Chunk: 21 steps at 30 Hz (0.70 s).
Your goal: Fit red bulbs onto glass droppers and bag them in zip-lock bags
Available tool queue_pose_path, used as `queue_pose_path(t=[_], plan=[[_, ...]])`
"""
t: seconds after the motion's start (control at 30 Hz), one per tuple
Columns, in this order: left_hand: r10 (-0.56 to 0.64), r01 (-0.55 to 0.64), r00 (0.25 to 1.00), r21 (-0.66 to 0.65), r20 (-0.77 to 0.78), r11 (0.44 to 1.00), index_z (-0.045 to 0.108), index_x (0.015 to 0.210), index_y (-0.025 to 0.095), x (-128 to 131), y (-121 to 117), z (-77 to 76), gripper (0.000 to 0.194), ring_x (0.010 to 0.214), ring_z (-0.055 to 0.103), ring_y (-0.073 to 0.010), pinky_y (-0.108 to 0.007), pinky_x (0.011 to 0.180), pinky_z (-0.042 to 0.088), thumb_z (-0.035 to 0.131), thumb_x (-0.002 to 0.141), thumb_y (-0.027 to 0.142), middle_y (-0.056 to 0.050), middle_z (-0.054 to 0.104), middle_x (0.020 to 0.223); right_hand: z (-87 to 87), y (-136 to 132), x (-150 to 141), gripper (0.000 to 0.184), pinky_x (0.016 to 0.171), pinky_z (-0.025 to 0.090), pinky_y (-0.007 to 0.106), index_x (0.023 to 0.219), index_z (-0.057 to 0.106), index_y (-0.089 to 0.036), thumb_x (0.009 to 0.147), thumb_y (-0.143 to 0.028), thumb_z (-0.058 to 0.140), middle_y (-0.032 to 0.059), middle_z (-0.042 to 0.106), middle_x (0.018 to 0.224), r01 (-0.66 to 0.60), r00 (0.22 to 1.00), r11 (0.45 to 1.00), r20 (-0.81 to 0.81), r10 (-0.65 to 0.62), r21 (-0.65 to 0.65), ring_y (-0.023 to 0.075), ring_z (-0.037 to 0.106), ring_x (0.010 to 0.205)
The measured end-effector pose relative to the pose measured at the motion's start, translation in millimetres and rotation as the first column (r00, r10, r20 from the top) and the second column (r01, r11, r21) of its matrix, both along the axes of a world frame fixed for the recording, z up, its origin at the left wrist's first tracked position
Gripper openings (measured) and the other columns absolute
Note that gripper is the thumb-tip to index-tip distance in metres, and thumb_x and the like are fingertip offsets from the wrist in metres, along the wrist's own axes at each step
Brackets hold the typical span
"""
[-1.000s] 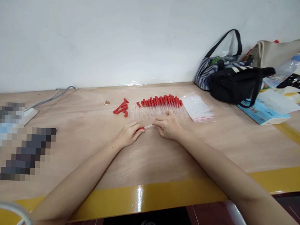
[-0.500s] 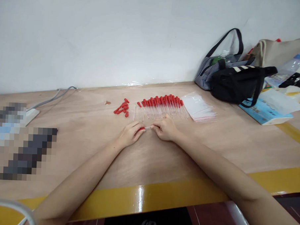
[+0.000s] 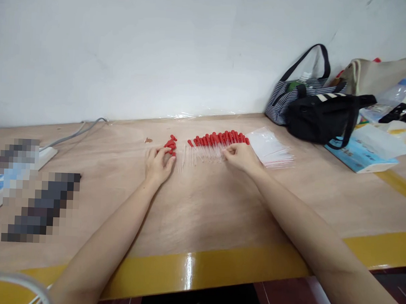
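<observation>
My left hand (image 3: 157,165) reaches to a small pile of red rubber bulbs (image 3: 170,143), its thumb and fingers apart at the near side. Beside the pile lie several bare clear glass tubes (image 3: 186,156). To their right runs a row of droppers (image 3: 217,139), each a clear tube with a red bulb on its far end. My right hand (image 3: 242,156) is at the near side of this row, thumb and forefinger pinched on a dropper's clear tube; the fingers partly hide it.
Clear zip bags (image 3: 270,148) are stacked right of the row. Farther right are a black bag (image 3: 320,117), a striped bag (image 3: 277,106) and a blue tissue pack (image 3: 360,154). At left lie a power strip (image 3: 48,156) and a blurred dark object (image 3: 46,208).
Both hands were together at a red bulb and a glass tube. They have since parted: the left moved left to the loose bulbs, the right moved right and forward to the dropper row.
</observation>
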<state>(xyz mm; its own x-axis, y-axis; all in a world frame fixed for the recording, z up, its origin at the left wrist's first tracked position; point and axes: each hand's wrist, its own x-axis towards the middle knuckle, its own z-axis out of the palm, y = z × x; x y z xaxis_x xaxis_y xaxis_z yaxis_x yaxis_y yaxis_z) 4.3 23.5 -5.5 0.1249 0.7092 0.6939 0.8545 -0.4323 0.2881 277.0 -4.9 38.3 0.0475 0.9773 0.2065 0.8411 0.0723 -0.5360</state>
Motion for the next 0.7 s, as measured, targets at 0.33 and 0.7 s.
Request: queue_pose_path(t=[0.33, 0.7], plan=[[0.068, -0.079, 0.988, -0.074, -0.140, 0.994, 0.063, 0.104, 0.020, -4, 12, -10.2, 0.029, 0.099, 0.043, -0.0261, -0.042, 0.088, 0.039, 0.047, 0.080, 0.023, -0.011, 0.046, 0.106, -22.4, 46, 7, 0.025, 0.072, 0.041, 0.031, 0.072, 0.063, -0.019, 0.075, -0.041, 0.050, 0.0072, 0.066, 0.080, 0.329, 0.944, 0.944, 0.030, -0.330, 0.024, 0.0214, 0.059, 0.080], [-0.044, 0.038, 0.992, -0.056, -0.114, 0.998, 0.062, 0.086, 0.018, 0, 10, -8.8, 0.022, 0.080, 0.053, -0.0205, -0.034, 0.075, 0.044, 0.044, 0.083, 0.028, -0.007, 0.054, 0.081, -25.8, 12, -61, 0.024, 0.069, 0.042, 0.031, 0.077, 0.062, -0.018, 0.077, -0.038, 0.049, 0.0077, 0.065, 0.082, -0.154, 0.982, 0.988, 0.109, 0.153, 0.003, 0.0205, 0.058, 0.079]])
